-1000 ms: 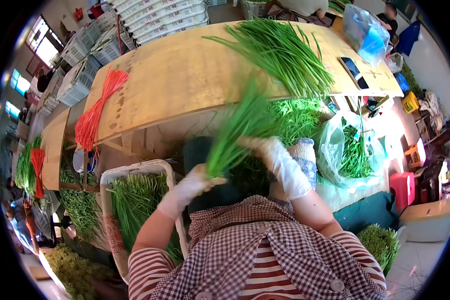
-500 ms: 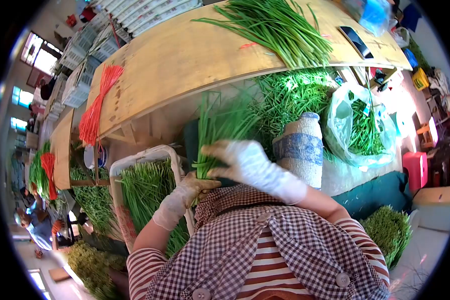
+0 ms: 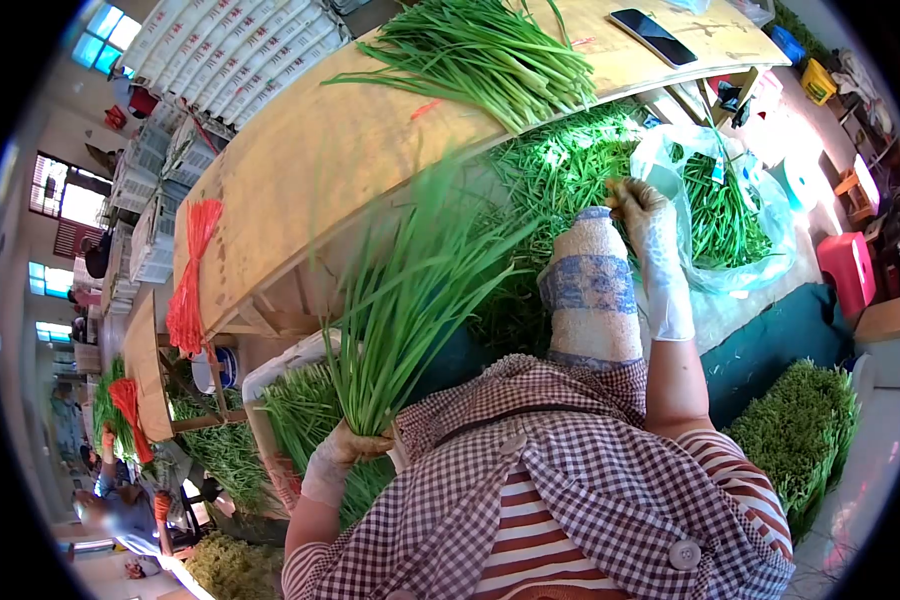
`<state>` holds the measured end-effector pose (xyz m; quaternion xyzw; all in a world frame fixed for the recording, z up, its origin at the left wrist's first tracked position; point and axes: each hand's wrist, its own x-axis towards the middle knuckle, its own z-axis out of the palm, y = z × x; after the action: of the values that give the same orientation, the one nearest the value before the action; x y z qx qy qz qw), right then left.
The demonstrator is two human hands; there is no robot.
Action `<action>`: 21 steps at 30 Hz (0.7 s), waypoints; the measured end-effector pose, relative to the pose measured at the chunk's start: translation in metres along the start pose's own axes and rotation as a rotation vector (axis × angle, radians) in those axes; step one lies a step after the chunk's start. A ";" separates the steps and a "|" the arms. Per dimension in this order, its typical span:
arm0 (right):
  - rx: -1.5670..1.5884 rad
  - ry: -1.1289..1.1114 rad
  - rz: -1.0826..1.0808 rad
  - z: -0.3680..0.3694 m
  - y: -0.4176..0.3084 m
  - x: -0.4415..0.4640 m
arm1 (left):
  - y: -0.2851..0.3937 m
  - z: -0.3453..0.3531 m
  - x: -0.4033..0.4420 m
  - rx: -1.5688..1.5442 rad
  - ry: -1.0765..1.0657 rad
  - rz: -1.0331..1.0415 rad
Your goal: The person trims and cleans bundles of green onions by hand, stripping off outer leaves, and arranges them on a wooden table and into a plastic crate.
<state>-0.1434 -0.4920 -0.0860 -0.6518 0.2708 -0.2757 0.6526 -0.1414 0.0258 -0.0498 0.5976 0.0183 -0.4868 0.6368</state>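
Note:
My left hand (image 3: 355, 445), in a whitish glove, is closed round the base of a bunch of garlic chives (image 3: 390, 345). Their long leaves fan upward in front of my lap. My right hand (image 3: 648, 215), gloved too, is raised with its fingers pinched together, beyond the white-and-blue cloth (image 3: 595, 285) over my knee. Whatever those fingertips hold is too small to name. Beneath my left hand, a white basket (image 3: 258, 380) contains more chives. Loose green leaves (image 3: 560, 170) lie heaped on the floor near my right hand.
The wooden table (image 3: 270, 170) bears chives (image 3: 500, 65), a phone (image 3: 653, 37) and red ties (image 3: 192, 275). A plastic bag (image 3: 660, 150) of greens stands right, near a pink stool (image 3: 847, 270) and a leafy bundle (image 3: 805, 430). Another person (image 3: 135, 510) works far left.
My right hand has left the chives and moved right, past the knee cloth. My left hand keeps the bunch, now spread wider. The camera view has turned somewhat.

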 end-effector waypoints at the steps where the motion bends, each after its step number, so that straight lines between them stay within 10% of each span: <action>1: -0.314 -0.021 -0.160 -0.005 0.007 -0.001 | 0.002 0.004 -0.004 -0.033 0.014 0.007; 5: -0.232 -0.149 0.016 -0.001 0.001 -0.027 | 0.000 -0.003 -0.011 -0.112 -0.025 0.042; 16: -0.641 -0.632 -1.005 0.084 -0.058 -0.103 | 0.008 0.013 -0.008 -0.082 0.006 0.027; 21: -0.541 -0.709 -1.008 0.085 -0.052 -0.115 | -0.004 0.016 0.001 -0.353 -0.257 0.134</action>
<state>-0.1636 -0.3505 -0.0340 -0.8900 -0.2379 -0.2385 0.3073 -0.1520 0.0131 -0.0487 0.4096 -0.0180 -0.5048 0.7597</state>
